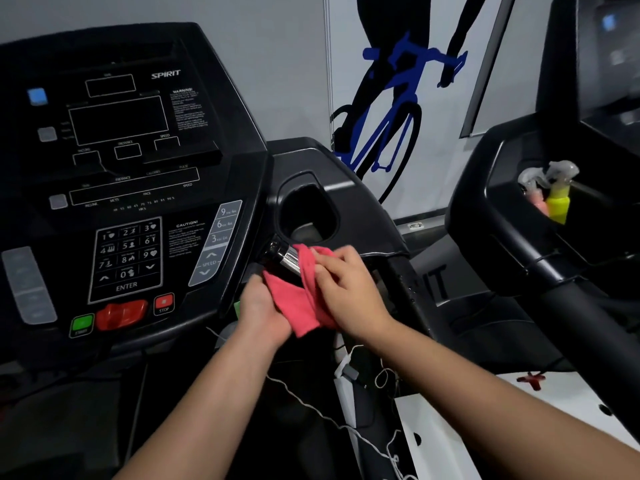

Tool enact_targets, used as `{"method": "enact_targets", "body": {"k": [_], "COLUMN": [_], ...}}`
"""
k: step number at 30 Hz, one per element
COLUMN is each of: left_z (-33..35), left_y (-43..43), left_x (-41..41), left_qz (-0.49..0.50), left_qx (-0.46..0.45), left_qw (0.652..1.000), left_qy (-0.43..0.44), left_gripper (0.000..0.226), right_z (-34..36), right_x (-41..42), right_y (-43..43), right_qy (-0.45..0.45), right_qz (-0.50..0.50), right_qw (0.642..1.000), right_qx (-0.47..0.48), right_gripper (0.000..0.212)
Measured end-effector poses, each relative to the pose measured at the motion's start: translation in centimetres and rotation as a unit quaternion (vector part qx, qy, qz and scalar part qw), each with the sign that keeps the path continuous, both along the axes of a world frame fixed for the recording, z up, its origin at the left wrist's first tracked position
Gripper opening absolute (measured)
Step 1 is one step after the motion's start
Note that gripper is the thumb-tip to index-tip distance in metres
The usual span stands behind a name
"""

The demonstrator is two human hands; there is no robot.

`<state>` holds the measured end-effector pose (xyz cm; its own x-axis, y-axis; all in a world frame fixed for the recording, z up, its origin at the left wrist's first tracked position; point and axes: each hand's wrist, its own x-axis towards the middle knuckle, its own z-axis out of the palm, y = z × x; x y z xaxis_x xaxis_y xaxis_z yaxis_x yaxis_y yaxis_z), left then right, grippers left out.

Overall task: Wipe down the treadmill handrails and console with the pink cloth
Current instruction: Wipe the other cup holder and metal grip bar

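Centre of frame, head view: cloth (298,303), pink, draped over the lower end of a chrome grip (289,259) that juts out at the console's right edge; its loose fold hangs down between both hands.

Right hand (349,285): centre, just right of the cloth. Fingers bent over the cloth's upper part, holding it against the grip.

Left hand (259,310): centre, just left of and below the cloth. It grips the lower fold; fingertips curl out of sight beneath the fabric and the console's edge.

Console (121,168): left half of frame, black, screens dark, marked SPIRIT. Keypad (126,258) lower centre of the panel; green start button (82,323), red safety key (121,315) and red stop button (163,303) in a row along the bottom edge.

Cup holder (308,209): just above the grip, a dark recess.

Second treadmill (519,237): right of frame, black. Two spray bottles (557,195), one yellow and one pink, stand in its tray.

Cyclist graphic (391,109): upper centre, on the wall, black and blue.

White cord (311,407): lower centre, trailing loosely beneath the forearms.
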<state>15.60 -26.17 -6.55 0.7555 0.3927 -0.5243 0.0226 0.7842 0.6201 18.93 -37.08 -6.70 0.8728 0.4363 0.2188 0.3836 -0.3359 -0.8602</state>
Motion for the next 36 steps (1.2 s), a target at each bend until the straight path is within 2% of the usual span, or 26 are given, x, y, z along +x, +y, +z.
{"method": "enact_targets", "body": {"k": [3, 6, 9, 11, 13, 15, 19, 24, 28, 30, 32, 36], "left_z": [2.1, 2.2, 2.1, 1.4, 0.4, -0.7, -3.0, -5.2, -6.0, -6.0, -6.5, -6.6], "left_y": [0.3, 0.7, 0.7, -0.1, -0.9, -1.5, -3.6, -5.6, -5.5, -5.1, -4.3, -3.1], "left_x": [-0.8, -1.4, -1.0, -0.5, 0.2, 0.8, 0.9, 1.3, 1.7, 1.4, 0.9, 0.9], "left_qz": [0.052, 0.055, 0.042, 0.049, 0.052, 0.026, -0.062, -0.124, -0.157, -0.181, -0.194, -0.206], "left_qx": [-0.03, 0.023, 0.033, 0.014, -0.014, -0.036, -0.062, -0.071, -0.028, -0.006, 0.034, 0.037], "left_qw": [0.997, 0.997, 0.998, 0.998, 0.998, 0.999, 0.996, 0.989, 0.983, 0.978, 0.973, 0.973], "left_qy": [-0.039, -0.038, -0.039, -0.037, -0.027, -0.012, 0.011, 0.048, 0.094, 0.106, 0.116, 0.097], "left_gripper": [0.055, 0.073, 0.08, 0.076, 0.062, 0.05, 0.044, 0.043, 0.038, 0.038, 0.037, 0.046], "right_z": [1.0, 1.5, 0.1, -0.8, -1.8, -2.9, -6.0, -9.0, -8.4, -7.9, -6.9, -5.2], "right_x": [-0.3, -1.5, -0.9, 0.0, 0.3, 0.3, 0.7, 0.5, 0.2, -0.7, -1.8, -1.4], "right_y": [2.6, 4.7, 4.3, 3.3, 2.4, 1.7, -0.2, -1.7, -0.9, -0.9, -1.2, -0.7], "right_qy": [-0.071, -0.08, -0.119, -0.102, -0.091, -0.072, -0.052, 0.028, 0.16, 0.172, 0.186, 0.291], "right_qz": [0.031, -0.011, -0.016, -0.033, -0.053, -0.065, -0.075, -0.111, -0.139, -0.126, -0.105, -0.104], "right_qw": [0.995, 0.994, 0.986, 0.985, 0.984, 0.988, 0.995, 0.993, 0.976, 0.976, 0.975, 0.947], "right_qx": [-0.07, -0.068, -0.116, -0.138, -0.145, -0.119, -0.048, 0.015, 0.053, 0.036, 0.064, 0.086], "right_gripper": [0.036, 0.056, 0.075, 0.079, 0.08, 0.079, 0.068, 0.064, 0.043, 0.045, 0.051, 0.052]}}
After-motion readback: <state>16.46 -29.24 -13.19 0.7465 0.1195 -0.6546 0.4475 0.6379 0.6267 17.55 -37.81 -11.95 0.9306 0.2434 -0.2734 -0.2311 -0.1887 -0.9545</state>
